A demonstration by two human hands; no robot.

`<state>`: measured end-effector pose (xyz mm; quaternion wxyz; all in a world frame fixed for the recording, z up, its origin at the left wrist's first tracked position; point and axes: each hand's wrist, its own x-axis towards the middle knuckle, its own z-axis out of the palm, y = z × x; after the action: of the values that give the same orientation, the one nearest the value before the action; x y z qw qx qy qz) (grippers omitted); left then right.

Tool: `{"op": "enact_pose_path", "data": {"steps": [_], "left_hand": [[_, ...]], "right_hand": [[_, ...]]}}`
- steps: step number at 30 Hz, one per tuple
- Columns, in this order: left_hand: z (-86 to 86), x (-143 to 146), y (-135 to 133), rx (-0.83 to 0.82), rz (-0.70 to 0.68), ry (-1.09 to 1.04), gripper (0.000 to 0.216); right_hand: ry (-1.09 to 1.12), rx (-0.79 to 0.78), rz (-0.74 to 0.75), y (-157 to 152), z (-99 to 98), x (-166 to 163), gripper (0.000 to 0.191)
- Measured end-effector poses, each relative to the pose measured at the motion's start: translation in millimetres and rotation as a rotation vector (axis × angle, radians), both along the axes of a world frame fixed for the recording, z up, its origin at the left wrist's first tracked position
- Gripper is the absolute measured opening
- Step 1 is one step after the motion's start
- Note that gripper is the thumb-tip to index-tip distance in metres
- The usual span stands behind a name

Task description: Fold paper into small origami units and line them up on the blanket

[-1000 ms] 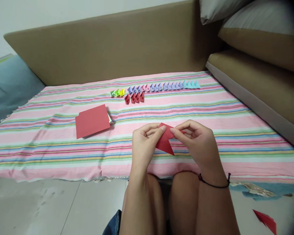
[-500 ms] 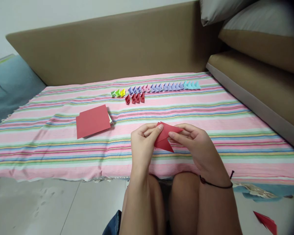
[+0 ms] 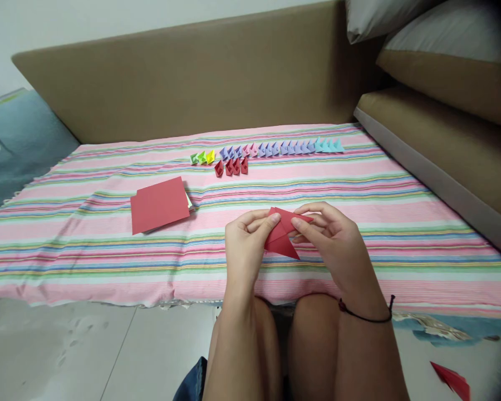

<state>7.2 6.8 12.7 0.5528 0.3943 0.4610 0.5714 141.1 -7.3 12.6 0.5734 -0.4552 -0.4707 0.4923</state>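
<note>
A folded red paper (image 3: 281,236) with a pointed lower corner sits between both my hands, above the striped cloth (image 3: 359,189). My left hand (image 3: 246,245) pinches its left edge with thumb and forefinger. My right hand (image 3: 336,242) pinches its upper right part, fingers curled round it. A black cord circles my right wrist. Farther back lies a stack of red paper sheets (image 3: 158,204). Beyond it runs a row of small folded paper pieces (image 3: 267,149) in green, yellow, purple, pink and blue, with several red folded pieces (image 3: 231,166) just in front.
The striped cloth covers a low mattress with a tan backrest (image 3: 192,83). Tan and white cushions (image 3: 442,72) are stacked at the right. A blue-grey cushion (image 3: 16,139) lies at the left. On the floor at lower right is a red paper scrap (image 3: 453,379).
My right hand's fingers have shifted on the red paper, pressing its upper flap down. The paper's lower point has tilted slightly. The left hand has barely moved.
</note>
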Motion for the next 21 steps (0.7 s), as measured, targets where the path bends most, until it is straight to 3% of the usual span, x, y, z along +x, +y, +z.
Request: {"op": "enact_pose_path", "data": {"steps": [7, 21], "left_hand": [[3.5, 0.8, -2.6, 0.03, -0.06, -0.045, 0.026], [2.9, 2.5, -1.5, 0.036, -0.061, -0.014, 0.023]], "right_hand": [[-0.023, 0.017, -0.076, 1.0, 0.2, 1.1, 0.016], [-0.033, 0.027, -0.088, 2.3, -1.4, 1.0, 0.02]]}}
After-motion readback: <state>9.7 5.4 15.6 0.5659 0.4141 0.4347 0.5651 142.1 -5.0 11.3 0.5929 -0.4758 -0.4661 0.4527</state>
